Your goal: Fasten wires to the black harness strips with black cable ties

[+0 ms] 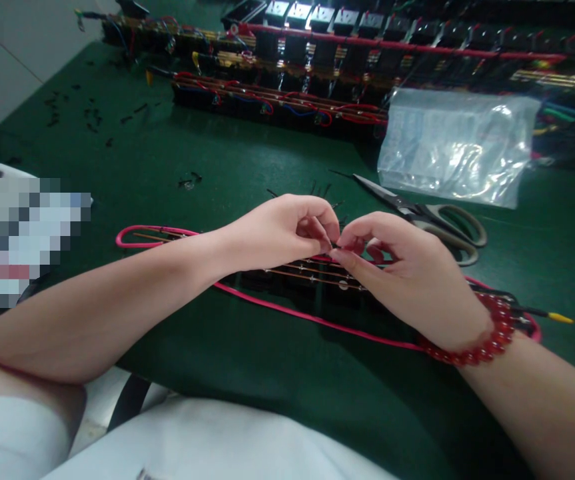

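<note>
My left hand [287, 230] is closed in a pinch, thumb against fingertips. The thumb and index finger of my right hand [412, 283] pinch at the same spot, and the fingertips of both hands nearly touch. A small dark bit shows between them, too small to name. Right under my hands lies a long dark strip assembly with thin copper-coloured rods [312, 275]. A pink-red wire [287, 313] runs along its near side and loops round at the left end. My hands hide the middle of the assembly. A red bead bracelet [472, 340] circles my right wrist.
Scissors [417, 212] lie behind my right hand, beside a clear plastic bag [457, 147]. Further back stand rows of similar wired strip assemblies [287, 100]. Small black scraps [190, 180] are scattered over the green table [132, 160]. A blurred-out object [22, 233] sits at the left edge.
</note>
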Motion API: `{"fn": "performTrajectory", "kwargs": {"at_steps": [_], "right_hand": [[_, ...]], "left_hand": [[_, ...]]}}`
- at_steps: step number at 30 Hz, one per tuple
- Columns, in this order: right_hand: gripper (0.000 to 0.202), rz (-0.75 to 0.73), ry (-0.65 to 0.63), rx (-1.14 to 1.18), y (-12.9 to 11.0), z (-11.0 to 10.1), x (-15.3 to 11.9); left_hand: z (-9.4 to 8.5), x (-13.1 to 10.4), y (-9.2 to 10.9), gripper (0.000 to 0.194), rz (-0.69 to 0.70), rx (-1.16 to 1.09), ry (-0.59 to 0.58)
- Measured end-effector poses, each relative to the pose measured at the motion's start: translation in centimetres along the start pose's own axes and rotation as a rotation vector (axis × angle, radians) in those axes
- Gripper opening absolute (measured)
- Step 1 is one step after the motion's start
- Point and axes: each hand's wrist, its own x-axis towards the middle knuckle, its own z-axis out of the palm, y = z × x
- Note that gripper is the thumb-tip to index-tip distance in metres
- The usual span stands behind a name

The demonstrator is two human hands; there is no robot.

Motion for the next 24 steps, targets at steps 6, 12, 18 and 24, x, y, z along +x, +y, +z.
{"fn": "performTrajectory", "kwargs": {"at_steps": [6,12,18,24], "right_hand": [[0.005,-0.018,-0.011,0.014,-0.04,-0.06,-0.13],[0.008,0.016,-0.022,0.014,-0.30,-0.29,-0.10],[0.011,0.013,-0.015,-0.012,-0.43,-0.29,-0.12],[0.011,0.014,0.001,-0.025,-0.36,-0.23,-0.06]], "left_hand": [[0.10,-0.11,0.00,0.016,0.023,0.020,0.032],[0.03,-0.12,0.00,0.014,0.022,0.040,0.012],[-0.22,-0.10,0.29,0.012,-0.045,0.054,-0.035],[-0.34,0.06,0.28,0.013,-0.021,0.094,-0.038]]}}
